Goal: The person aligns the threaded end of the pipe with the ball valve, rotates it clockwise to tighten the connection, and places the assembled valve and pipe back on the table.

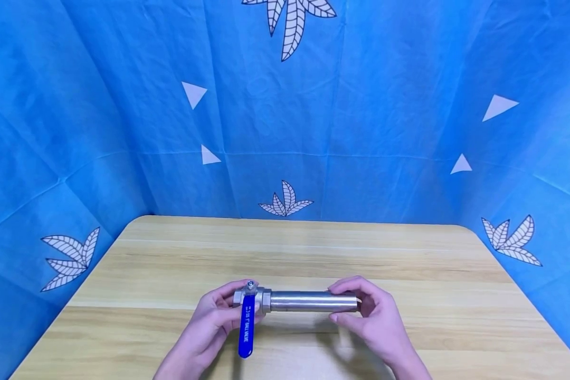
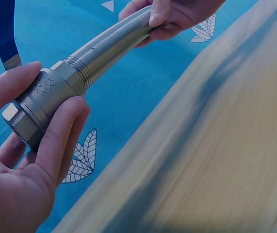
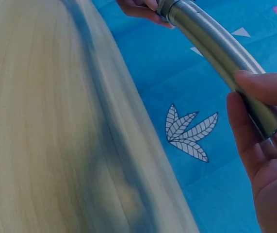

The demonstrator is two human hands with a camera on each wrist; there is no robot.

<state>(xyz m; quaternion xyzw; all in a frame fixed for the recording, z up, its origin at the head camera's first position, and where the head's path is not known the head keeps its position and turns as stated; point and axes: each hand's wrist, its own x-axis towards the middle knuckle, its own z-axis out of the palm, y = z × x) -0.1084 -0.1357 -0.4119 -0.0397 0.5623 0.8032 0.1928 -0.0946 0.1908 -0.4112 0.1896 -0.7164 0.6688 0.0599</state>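
A metal ball valve (image 2: 46,97) with a long blue lever handle (image 1: 246,327) is gripped by my left hand (image 1: 209,322), thumb and fingers around its body. Joined to the valve's right side is a straight steel pipe (image 1: 309,301), its threaded end (image 2: 79,72) partly showing at the valve's hex collar. My right hand (image 1: 372,316) holds the pipe near its far, open end, thumb on one side and fingers on the other. Valve and pipe lie level in one line above the table, the handle pointing toward me.
Beneath the hands spreads a light wood-grain table (image 1: 180,258), with shadows of the hands and pipe on it. Blue cloth (image 1: 385,105) printed with white leaves and triangles hangs behind the table and along both sides.
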